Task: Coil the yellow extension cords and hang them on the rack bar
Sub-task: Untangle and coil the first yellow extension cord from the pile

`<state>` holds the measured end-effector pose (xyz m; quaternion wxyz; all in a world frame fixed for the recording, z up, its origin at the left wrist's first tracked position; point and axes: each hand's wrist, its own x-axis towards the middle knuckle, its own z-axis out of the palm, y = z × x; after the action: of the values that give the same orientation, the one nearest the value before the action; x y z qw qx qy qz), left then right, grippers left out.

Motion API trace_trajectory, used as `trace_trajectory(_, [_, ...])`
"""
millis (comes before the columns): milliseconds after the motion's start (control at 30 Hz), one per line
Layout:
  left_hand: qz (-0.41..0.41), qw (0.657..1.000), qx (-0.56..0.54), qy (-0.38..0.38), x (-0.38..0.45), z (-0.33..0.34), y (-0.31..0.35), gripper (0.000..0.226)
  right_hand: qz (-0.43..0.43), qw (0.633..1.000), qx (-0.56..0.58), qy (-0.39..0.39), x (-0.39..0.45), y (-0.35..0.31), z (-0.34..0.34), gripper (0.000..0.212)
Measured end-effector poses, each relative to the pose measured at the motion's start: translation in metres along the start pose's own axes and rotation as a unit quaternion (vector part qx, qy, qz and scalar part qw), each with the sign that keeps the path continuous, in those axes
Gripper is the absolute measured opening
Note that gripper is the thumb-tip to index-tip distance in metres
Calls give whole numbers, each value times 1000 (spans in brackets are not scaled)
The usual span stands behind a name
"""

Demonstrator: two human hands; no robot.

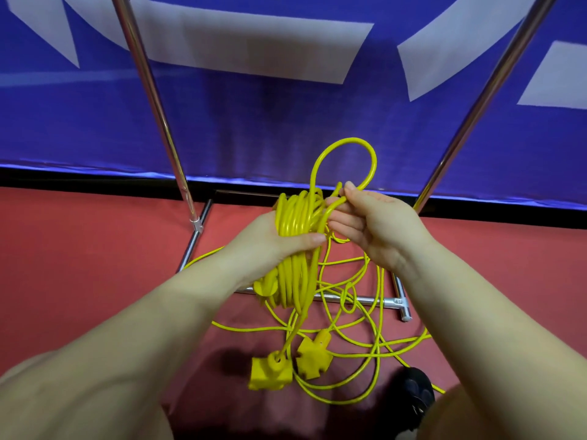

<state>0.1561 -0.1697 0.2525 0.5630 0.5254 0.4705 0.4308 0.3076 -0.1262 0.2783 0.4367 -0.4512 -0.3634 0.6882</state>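
1. Left hand [270, 239] wrapped round the middle of the yellow coil [293, 246], thumb across the strands, bundle hanging down in front of the rack's base bar [359, 301].
2. Right hand [371, 223] pinching a fresh loop [346, 160] just beside the coil top, fingertips curled on the cord.
3. Likely pliant yet springy, smooth-jacketed, prone to slipping and uncoiling; best gripped across all strands at mid-bundle.
4. Loose cord [365, 331] tangled on the red floor [79, 265], two socket ends [270, 371] dangling low.
5. Both forearms extended forward, wrists near each other.
6. Top rack bar out of view.
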Motion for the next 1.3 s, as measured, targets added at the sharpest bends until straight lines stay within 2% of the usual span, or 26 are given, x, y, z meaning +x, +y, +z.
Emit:
trace_trajectory(133, [-16, 999, -1, 31, 0, 3, 0, 22, -11, 1000, 4, 2, -1, 0, 0, 19])
trace_trajectory(233, [-33, 996, -45, 69, 3, 3, -2, 17, -56, 991, -120, 11, -4, -1, -2, 23])
trace_trajectory(300, [-49, 990, -87, 95, 5, 2, -2, 15, -76, 964, -256, -15, -6, 2, -5, 24])
trace_trajectory(367, [-64, 983, -125, 119, 8, -1, -1, 9, -72, 915, -392, -68, -5, 11, -8, 26])
trace_trajectory(433, [-75, 976, -150, 140, 10, -4, 0, 5, -59, 871, -472, -119, -3, 22, -8, 25])
trace_trajectory(567, [-76, 970, -156, 172, 12, -10, 2, 5, -49, 876, -455, -152, 4, 31, -8, 21])
trace_trajectory(733, [-82, 958, -165, 221, 14, -22, 3, 11, 3, 865, -466, -186, 9, 41, -9, 21])
trace_trajectory(900, [-99, 942, -194, 255, 16, -31, 4, 16, -24, 847, -493, -197, 10, 44, -4, 10])
trace_trajectory(967, [-109, 938, -212, 251, 17, -35, 5, 17, -58, 833, -519, -181, 12, 47, -3, 12])
trace_trajectory(1100, [-113, 932, -234, 253, 18, -39, 7, 16, -119, 841, -512, -127, 16, 53, -5, 17])
trace_trajectory(1233, [-99, 927, -241, 269, 20, -43, 7, 21, -165, 900, -404, 3, 20, 41, -13, 25])
trace_trajectory(1300, [-96, 932, -221, 271, 19, -45, 6, 20, -184, 914, -356, 70, 21, 34, -18, 24])
